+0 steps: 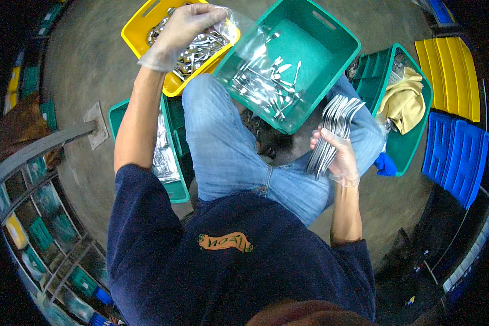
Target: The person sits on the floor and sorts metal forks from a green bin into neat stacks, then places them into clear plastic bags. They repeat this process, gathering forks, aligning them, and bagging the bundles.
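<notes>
Both my hands wear thin clear gloves. My left hand (191,24) is over the yellow crate (132,36), its fingers closed at the edge of a clear plastic bag (238,22). Loose metal cutlery (197,53), spoons among it, fills part of that crate. Clear plastic also lies over the near left part of the green crate (318,51), where forks and other cutlery (283,87) lie scattered. Above my thigh, my right hand (338,153) grips a stacked bundle of metal forks (336,122), tines away from me.
Beside my left leg stands a green crate (181,191) with plastic-wrapped cutlery (163,159). At the right, another green crate (421,118) holds a yellowish cloth (403,100). Yellow (450,77) and blue (456,155) crates stand farther right. A metal post with a base plate (98,126) is at the left.
</notes>
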Tool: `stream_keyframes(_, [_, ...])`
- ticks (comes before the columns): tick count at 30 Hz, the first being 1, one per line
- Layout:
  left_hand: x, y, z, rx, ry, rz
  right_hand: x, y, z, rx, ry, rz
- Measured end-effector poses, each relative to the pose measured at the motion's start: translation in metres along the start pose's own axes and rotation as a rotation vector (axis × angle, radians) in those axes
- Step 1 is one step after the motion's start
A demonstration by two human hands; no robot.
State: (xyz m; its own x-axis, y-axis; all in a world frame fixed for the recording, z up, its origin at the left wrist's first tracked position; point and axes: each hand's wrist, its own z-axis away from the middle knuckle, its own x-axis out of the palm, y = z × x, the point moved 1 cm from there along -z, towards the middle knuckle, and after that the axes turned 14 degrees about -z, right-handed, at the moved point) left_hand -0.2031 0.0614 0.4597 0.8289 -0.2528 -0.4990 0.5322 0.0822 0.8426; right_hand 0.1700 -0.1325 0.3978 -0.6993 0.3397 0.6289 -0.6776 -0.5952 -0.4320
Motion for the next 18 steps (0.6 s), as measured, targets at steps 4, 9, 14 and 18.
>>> stream_keyframes(4, [0.081,0.046,0.058,0.155,-0.179,0.008,0.018,0.007,0.006,-0.090,0.004,-0.046])
stream_keyframes(9, [0.168,0.049,0.107,0.046,-0.285,-0.104,0.038,0.022,-0.003,-0.156,-0.089,-0.017])
stream_keyframes(14, [0.170,0.040,0.122,-0.032,-0.267,0.008,0.047,0.028,-0.004,-0.175,-0.004,-0.038])
stream_keyframes(18, [0.164,0.026,0.124,-0.086,0.038,0.153,0.046,0.026,-0.002,-0.157,0.024,-0.049])
